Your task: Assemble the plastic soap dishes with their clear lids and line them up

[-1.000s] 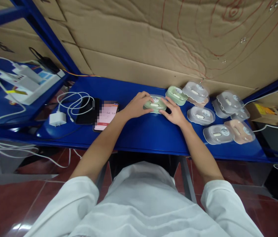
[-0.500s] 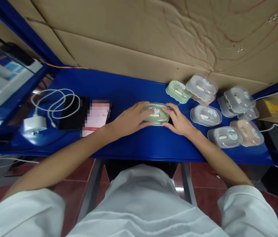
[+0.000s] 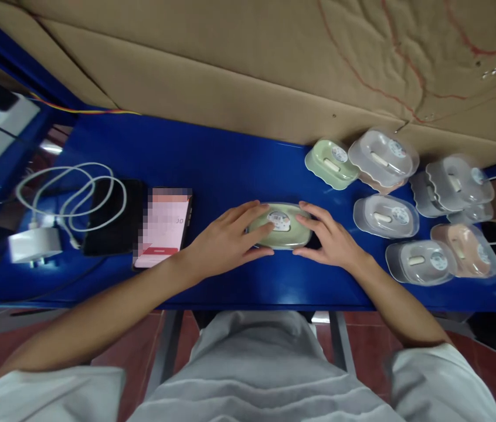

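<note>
Though likely light, stiff and slick, hold the green box by its left and right ends, as grasped by left hand and right hand.

The bench has a smooth, glossy blue top, shining near its front edge. The green box looks like shiny plastic, as do the see-through grey boxes toward the right edge. Matt, creased cardboard backs the rear edge; the charger near the left edge is smooth plastic, the shirt matt cloth.
</note>
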The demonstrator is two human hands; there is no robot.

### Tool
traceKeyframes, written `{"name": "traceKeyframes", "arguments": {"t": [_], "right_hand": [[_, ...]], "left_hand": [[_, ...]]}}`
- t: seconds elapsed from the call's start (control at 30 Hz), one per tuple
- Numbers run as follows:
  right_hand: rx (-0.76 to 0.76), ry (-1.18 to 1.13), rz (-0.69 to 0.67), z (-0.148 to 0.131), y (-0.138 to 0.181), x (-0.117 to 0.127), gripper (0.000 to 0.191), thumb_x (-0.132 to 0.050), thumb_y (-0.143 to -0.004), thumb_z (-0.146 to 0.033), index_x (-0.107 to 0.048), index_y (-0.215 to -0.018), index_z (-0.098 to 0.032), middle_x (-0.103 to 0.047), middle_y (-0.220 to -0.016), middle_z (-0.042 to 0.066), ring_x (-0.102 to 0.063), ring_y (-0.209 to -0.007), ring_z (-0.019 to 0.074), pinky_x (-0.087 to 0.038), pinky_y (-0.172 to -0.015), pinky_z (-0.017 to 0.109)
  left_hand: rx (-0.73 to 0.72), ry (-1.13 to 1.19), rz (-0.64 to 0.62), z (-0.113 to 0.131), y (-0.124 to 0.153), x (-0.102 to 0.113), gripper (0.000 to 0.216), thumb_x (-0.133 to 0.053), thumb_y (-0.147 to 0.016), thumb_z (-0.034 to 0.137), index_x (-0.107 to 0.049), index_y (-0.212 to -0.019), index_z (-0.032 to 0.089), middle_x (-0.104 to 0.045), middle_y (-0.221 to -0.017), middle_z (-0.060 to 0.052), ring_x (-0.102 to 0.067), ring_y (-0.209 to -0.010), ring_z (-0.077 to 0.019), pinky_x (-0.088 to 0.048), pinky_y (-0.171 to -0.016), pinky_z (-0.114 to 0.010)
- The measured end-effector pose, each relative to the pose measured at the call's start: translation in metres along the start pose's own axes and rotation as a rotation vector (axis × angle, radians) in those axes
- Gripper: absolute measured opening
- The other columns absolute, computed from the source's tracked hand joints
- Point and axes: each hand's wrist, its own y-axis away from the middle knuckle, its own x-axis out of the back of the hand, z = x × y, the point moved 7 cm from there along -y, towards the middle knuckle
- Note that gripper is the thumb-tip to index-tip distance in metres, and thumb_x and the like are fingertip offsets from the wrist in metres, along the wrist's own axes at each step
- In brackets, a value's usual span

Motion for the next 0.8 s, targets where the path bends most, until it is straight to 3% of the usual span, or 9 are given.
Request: {"name": "traceKeyframes", "arguments": {"t": [0.3,0.43,0.6,0.8], "right_hand": [[-0.014,-0.212,-0.041,0.001,0.002,-0.009,0.089,-0.071,-0.102,-0.052,-0.02,-0.173,-0.032,-0.035,-0.174,0.017,-0.04,-0.161,0.0363,-0.052,-0.122,0.06],[-0.019,-0.195,-0.061,-0.003,-0.003,-0.011,0.09,-0.071,-0.103,-0.043,-0.018,-0.174,-0.031,-0.038,-0.171,0.018,-0.033,-0.165,0.0359,-0.047,-0.126,0.062],[0.028,-0.106,-0.149,-0.009,-0.004,-0.012,0.093,-0.073,-0.101,-0.047,-0.019,-0.175,-0.033,-0.03,-0.177,0.016,-0.032,-0.165,0.0372,-0.043,-0.13,0.059],[0.044,-0.175,-0.132,-0.008,0.0,-0.007,0.084,-0.066,-0.106,-0.044,-0.019,-0.175,-0.033,-0.024,-0.181,0.012,-0.031,-0.165,0.0354,-0.042,-0.13,0.057]], "left_hand": [[-0.041,-0.005,-0.007,0.006,0.0,0.009,0.049,-0.068,-0.104,0.051,-0.06,-0.137,0.015,-0.07,-0.14,-0.021,-0.068,-0.134,-0.0346,-0.062,-0.107,-0.049],[-0.058,-0.021,-0.029,0.001,-0.001,0.005,0.044,-0.071,-0.103,0.043,-0.061,-0.137,0.016,-0.071,-0.137,-0.02,-0.069,-0.131,-0.0341,-0.061,-0.106,-0.049],[-0.088,-0.027,-0.013,0.002,-0.001,0.006,0.042,-0.073,-0.102,0.044,-0.063,-0.134,0.019,-0.073,-0.133,-0.016,-0.07,-0.124,-0.0325,-0.061,-0.099,-0.046],[-0.128,-0.058,-0.016,0.01,-0.004,0.012,0.041,-0.073,-0.102,0.044,-0.064,-0.133,0.018,-0.076,-0.128,-0.013,-0.071,-0.121,-0.032,-0.06,-0.095,-0.044]]}}
